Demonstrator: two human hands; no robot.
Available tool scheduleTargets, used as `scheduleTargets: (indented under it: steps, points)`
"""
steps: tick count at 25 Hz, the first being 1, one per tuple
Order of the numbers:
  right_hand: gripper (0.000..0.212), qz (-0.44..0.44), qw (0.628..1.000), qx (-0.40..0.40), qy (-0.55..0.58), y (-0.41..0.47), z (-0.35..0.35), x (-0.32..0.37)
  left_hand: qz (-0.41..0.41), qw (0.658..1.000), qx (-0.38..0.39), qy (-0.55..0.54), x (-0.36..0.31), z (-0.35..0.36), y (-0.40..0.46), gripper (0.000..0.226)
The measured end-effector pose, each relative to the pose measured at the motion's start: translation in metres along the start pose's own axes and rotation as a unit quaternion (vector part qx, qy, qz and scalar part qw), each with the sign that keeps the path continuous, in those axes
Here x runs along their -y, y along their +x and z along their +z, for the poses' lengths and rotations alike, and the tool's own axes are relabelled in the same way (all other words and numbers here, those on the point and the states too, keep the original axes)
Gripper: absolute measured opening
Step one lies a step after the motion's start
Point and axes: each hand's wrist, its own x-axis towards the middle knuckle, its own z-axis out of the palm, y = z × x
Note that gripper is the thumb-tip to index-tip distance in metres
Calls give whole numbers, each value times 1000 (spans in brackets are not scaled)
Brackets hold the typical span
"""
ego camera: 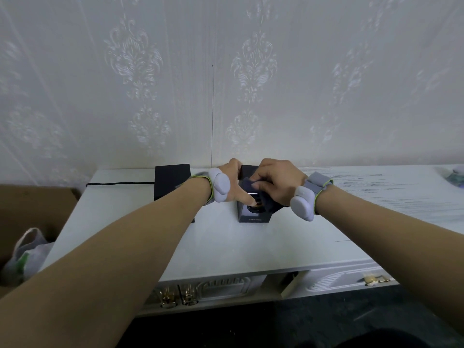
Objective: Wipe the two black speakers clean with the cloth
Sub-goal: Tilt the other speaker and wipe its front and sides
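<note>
Two black box speakers stand on a white cabinet top (226,247) near the wall. The left speaker (170,179) is partly hidden behind my left forearm. My left hand (232,182) grips the right speaker (251,214) from its left side, thumb on the front by the round driver. My right hand (276,182) presses a dark cloth (270,202) against that speaker's top and front right. Both wrists carry grey strapped sensors.
A black cable (120,183) runs left from the left speaker. A cardboard box (32,217) with a plastic bag (27,254) sits to the left of the cabinet. Small objects lie at the cabinet's far right (455,175). A patterned wall rises just behind.
</note>
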Motion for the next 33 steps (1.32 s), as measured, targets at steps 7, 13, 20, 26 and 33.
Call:
scheduleTargets:
  steps: [7, 13, 20, 26, 33]
  points:
    - [15, -19, 1000, -6, -3, 17, 5, 6, 11, 1000, -9, 7, 5, 3, 5, 92]
    - [19, 29, 999, -1, -23, 39, 0, -2, 3, 1000, -14, -10, 6, 4, 7, 100]
    - [21, 88, 995, 2, -46, 44, -8, -15, -10, 1000, -14, 13, 6, 5, 8, 99]
    - [18, 71, 997, -1, -27, 12, -12, -27, -8, 1000, -11, 9, 2, 4, 6, 95]
    - [8, -18, 1000, -4, 7, -4, -2, -13, -2, 1000, 1, 20, 0, 1, 4, 93]
